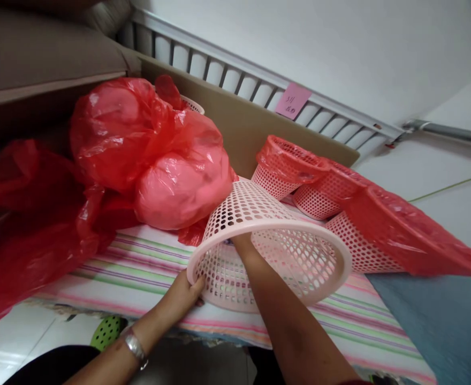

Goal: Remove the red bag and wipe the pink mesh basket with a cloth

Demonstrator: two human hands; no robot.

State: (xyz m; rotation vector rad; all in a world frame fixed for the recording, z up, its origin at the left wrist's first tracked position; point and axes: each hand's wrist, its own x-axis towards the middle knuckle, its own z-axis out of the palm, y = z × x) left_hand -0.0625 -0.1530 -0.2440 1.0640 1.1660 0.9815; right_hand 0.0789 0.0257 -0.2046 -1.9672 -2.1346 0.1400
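A pale pink perforated plastic basket (255,214) lies tipped on its side on a striped cloth (147,267), its wide opening facing me. My left hand (193,287) grips the rim at the lower left, thumb inside. My right arm reaches into the basket; my right hand (239,240) is mostly hidden behind the rim and wall, so its fingers cannot be made out. Touching the basket on the left are bulging red plastic bags (183,176).
Several similar baskets with red bag liners (295,160) stand to the right. Loose red plastic (38,224) spreads at the left. Behind are a tan board (243,123) and a radiator with a pink note (293,100). A green shoe (106,332) is on the floor.
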